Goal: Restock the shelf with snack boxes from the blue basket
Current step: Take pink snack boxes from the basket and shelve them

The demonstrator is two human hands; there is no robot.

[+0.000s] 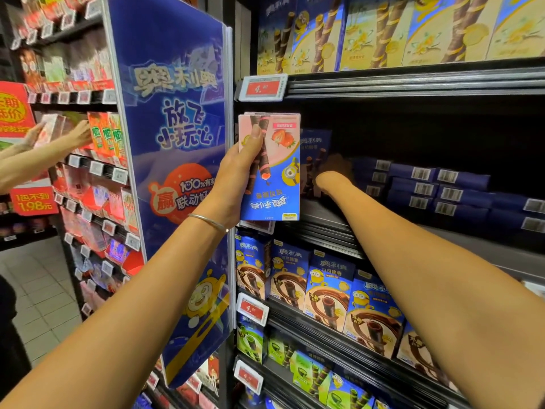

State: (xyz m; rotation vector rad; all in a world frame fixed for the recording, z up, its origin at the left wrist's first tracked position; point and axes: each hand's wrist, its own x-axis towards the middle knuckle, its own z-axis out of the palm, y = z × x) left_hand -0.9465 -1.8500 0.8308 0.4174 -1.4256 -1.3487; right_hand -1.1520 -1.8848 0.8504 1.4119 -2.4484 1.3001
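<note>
Two hands — left grip (246,169) clamped on upside-down boxes (269,166); right grip (334,169), deep in shelf (324,219), unclear.

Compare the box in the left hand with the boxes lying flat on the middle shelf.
The strawberry box is pink and blue, held upright but upside down in the left hand; the stacked boxes are dark blue and lie flat. The held box shows its printed front; the stacked ones show barcoded ends. The held box is in front of the shelf; the stacked ones sit deep inside. Both look like the same snack line.

Glossy printed cardboard snack box (269,169) at frame centre. Shiny clear-plastic-faced banner (174,137) left of it. A smooth metal bangle (208,221) sits below; dark matt shelf (413,84) upper right.
</note>
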